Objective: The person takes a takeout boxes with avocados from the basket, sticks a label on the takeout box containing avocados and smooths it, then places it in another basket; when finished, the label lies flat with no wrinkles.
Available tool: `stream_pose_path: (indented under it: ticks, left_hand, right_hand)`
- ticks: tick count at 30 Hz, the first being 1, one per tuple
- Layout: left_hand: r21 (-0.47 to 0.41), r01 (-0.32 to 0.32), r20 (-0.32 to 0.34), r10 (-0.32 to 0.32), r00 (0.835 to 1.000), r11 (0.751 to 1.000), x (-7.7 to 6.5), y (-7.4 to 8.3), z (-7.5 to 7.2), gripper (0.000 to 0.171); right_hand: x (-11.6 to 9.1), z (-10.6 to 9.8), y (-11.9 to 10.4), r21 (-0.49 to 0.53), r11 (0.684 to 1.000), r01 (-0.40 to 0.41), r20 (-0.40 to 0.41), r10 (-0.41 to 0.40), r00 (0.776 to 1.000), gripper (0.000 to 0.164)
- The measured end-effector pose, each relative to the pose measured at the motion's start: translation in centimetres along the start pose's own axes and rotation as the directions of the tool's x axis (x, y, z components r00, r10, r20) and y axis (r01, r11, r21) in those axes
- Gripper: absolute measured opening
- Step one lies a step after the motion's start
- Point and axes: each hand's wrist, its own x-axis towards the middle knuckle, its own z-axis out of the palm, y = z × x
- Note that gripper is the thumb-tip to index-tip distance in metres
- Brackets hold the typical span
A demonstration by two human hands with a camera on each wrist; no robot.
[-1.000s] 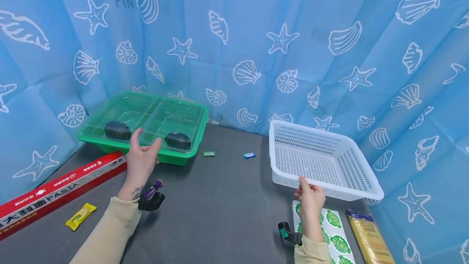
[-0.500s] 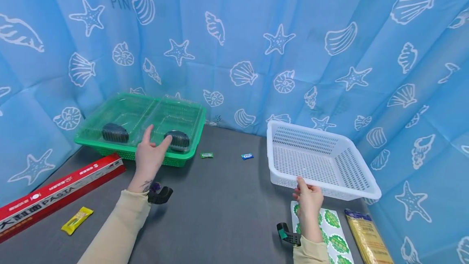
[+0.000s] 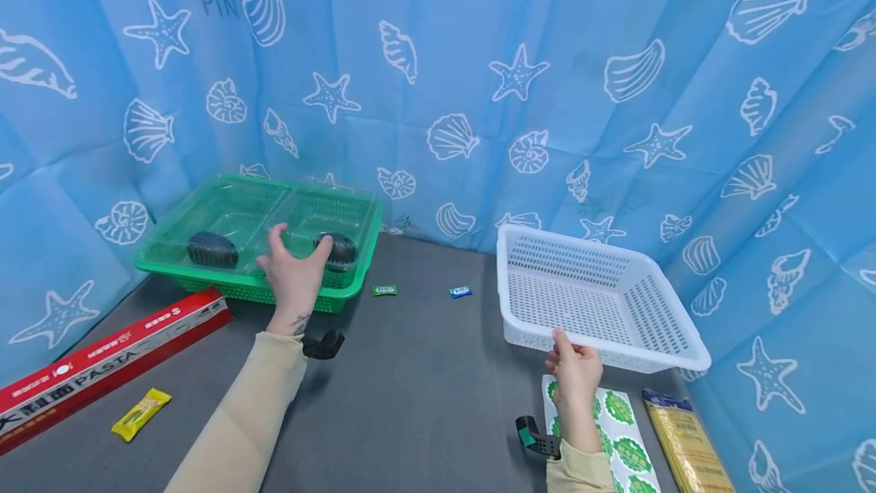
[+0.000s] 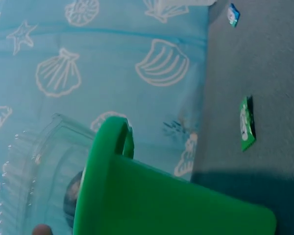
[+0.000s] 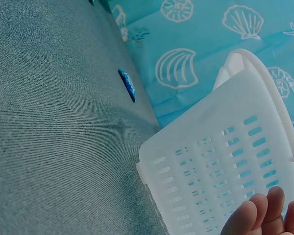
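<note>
At the back left stands a green basket (image 3: 179, 269) with clear plastic containers (image 3: 290, 208) over it. Two dark oval objects show at the containers, one on the left (image 3: 213, 249) and one on the right (image 3: 344, 250); their kind is unclear. My left hand (image 3: 294, 280) is over the front of the basket, thumb and forefinger spread apart near the right dark object. Its fingertips (image 4: 41, 230) barely enter the left wrist view, beside the clear plastic. My right hand (image 3: 577, 375) pinches the front rim of a white perforated basket (image 3: 509, 318), fingers curled below the rim.
A red pasta box (image 3: 116, 360) lies at the left, a yellow packet (image 3: 141, 415) before it. Small green (image 3: 385, 291) and blue (image 3: 461, 292) packets lie between the baskets. A sticker sheet (image 3: 630, 443) and a gold package (image 3: 687, 440) lie at the right.
My left hand has moved right across the green basket's front, toward the right dark object. The right hand keeps its hold on the white basket's rim.
</note>
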Motion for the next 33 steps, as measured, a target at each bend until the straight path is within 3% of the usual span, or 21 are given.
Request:
stream_pose_path:
  ticks: [4, 9, 19, 22, 26, 29, 33]
  left_hand:
    - [-0.103, 0.029, -0.024, -0.031, 0.999, 0.994, 0.2, 0.4, 0.6, 0.077]
    - [-0.258, 0.064, -0.029, -0.073, 0.997, 0.964, 0.4, 0.8, 1.2, 0.066]
    - [-0.381, 0.080, -0.073, -0.116, 0.991, 0.921, 0.5, 1.0, 1.6, 0.058]
    - [-0.457, 0.041, -0.043, -0.068, 0.997, 0.888, 1.5, 0.2, 1.6, 0.062]
    - [-0.493, -0.002, 0.005, 0.005, 1.000, 0.870, 1.2, 1.2, 0.7, 0.062]
    - [-0.474, -0.006, 0.055, 0.037, 0.998, 0.880, -0.6, 3.6, -0.8, 0.057]
    - [-0.479, -0.013, 0.168, 0.106, 0.980, 0.878, -2.0, 4.7, -2.2, 0.057]
  right_hand:
    - [-0.3, 0.0, -0.3, -0.037, 0.999, 0.004, 0.005, -0.004, 1.000, 0.050]
    - [-0.3, -0.1, -0.5, -0.048, 0.999, 0.008, 0.007, -0.008, 1.000, 0.052]
    - [-0.1, 0.0, 0.0, -0.070, 0.997, 0.017, -0.004, -0.018, 1.000, 0.052]
    - [-0.1, -0.1, 0.0, -0.076, 0.997, 0.023, -0.009, -0.024, 1.000, 0.051]
    - [-0.3, -0.1, -0.2, -0.081, 0.996, 0.026, -0.003, -0.026, 1.000, 0.050]
    - [-0.4, -0.1, -0.4, -0.080, 0.996, 0.027, 0.000, -0.027, 1.000, 0.050]
    - [-0.3, 0.0, -0.1, -0.082, 0.996, 0.020, -0.003, -0.020, 1.000, 0.050]
